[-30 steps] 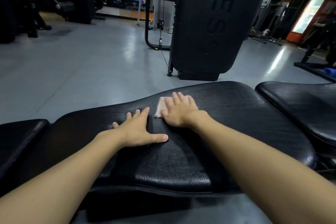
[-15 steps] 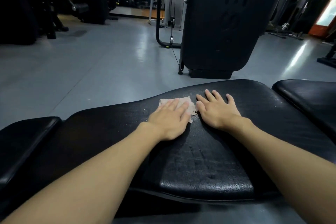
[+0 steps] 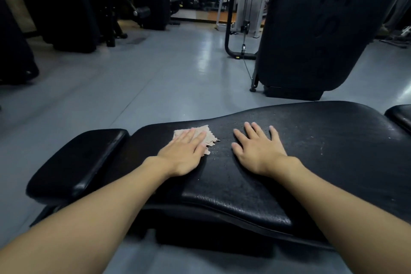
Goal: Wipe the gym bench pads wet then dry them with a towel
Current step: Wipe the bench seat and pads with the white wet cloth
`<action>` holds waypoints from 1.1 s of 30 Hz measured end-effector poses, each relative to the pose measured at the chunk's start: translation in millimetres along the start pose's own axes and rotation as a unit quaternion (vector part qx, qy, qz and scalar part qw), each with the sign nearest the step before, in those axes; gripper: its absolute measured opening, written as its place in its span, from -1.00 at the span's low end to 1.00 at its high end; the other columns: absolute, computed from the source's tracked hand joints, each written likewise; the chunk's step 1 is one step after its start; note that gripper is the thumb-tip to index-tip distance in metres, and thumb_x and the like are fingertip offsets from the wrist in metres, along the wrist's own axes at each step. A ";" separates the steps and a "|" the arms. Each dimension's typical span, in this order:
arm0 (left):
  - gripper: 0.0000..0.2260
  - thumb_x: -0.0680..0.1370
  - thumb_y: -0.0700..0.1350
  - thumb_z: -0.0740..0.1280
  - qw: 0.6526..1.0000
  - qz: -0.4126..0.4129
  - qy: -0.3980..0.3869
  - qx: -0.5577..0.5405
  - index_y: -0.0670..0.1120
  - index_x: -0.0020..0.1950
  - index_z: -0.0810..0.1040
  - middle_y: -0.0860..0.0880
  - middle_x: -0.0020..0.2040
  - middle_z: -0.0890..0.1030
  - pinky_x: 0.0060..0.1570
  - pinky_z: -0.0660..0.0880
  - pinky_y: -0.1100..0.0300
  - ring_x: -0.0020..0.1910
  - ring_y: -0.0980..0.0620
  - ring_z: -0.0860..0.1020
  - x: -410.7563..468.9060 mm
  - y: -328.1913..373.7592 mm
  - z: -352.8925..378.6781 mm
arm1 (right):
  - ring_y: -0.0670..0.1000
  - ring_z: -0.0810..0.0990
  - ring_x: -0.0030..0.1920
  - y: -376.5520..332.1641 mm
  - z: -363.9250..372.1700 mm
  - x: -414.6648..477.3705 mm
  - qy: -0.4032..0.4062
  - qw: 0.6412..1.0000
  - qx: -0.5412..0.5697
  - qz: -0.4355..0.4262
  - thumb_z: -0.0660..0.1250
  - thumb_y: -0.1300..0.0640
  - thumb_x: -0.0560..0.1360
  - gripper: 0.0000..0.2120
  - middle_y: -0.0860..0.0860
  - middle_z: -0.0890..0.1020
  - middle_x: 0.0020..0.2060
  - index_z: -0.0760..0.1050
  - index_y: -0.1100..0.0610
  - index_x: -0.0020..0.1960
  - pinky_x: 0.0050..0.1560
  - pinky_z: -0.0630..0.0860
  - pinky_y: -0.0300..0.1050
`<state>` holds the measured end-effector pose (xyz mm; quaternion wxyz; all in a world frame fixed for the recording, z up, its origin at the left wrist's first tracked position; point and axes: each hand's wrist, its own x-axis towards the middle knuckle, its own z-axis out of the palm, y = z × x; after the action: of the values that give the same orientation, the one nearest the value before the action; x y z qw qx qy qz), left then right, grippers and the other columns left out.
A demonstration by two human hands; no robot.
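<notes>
A long black bench pad [image 3: 322,140] runs across the view in front of me, its cracked surface speckled with pale crumbs. A small, ragged beige wipe [image 3: 205,133] lies on its left part. My left hand [image 3: 184,153] presses flat on the wipe, fingers forward, covering its near half. To the right, my right hand [image 3: 258,149] rests flat on the bare pad with its fingers spread and nothing under it. A gap of bare pad separates the two hands.
A smaller black pad [image 3: 84,158] adjoins the bench on the left, and another pad's corner [image 3: 400,115] shows at the right edge. A big black machine shroud [image 3: 311,29] with a cable stands beyond the bench. Grey floor [image 3: 133,87] stretches away to dark machines at the back left.
The wipe passed from under my right hand to under my left. My left hand has slid it leftward along the pad, and my right hand now lies apart from it.
</notes>
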<state>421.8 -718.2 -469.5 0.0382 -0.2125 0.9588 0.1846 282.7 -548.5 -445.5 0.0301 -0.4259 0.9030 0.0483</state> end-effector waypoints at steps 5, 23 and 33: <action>-0.52 0.68 0.14 -0.14 0.997 -0.081 0.003 -0.002 0.15 0.60 -0.08 0.03 0.61 -0.15 0.48 -0.23 0.12 0.57 0.07 -0.18 -22.3 -52.4 -8.5 | 0.00 -0.20 0.59 1.3 2.7 -4.4 0.006 1.000 -0.013 0.006 -0.23 -0.20 0.64 -0.43 0.03 -0.12 0.62 -0.09 -0.09 0.62 0.52 -0.26 0.24; -0.48 0.65 0.19 -0.18 0.990 -0.142 -0.002 -0.008 0.14 0.60 -0.16 0.01 0.60 -0.22 0.51 -0.30 0.01 0.56 0.03 -0.27 -71.2 -66.9 9.4 | 0.00 -0.14 0.60 -0.4 -3.4 -18.0 0.007 1.000 -0.003 -0.003 -0.19 -0.17 0.65 -0.46 0.00 -0.05 0.62 -0.01 -0.10 0.61 0.52 -0.23 0.26; -0.47 0.65 0.18 -0.19 1.000 -0.022 -0.022 -0.004 0.09 0.60 -0.18 0.00 0.60 -0.23 0.46 -0.33 0.04 0.56 0.00 -0.28 -32.2 25.0 10.8 | 0.11 -0.20 0.60 48.9 -0.9 -79.4 0.023 0.995 -0.019 0.093 -0.26 -0.28 0.59 -0.40 0.02 -0.13 0.61 -0.15 -0.17 0.60 0.54 -0.23 0.18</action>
<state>440.4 -680.4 -466.2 0.0621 -0.2295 0.9521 0.1923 295.4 -456.8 -434.0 -0.0037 -0.3414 0.9381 0.0581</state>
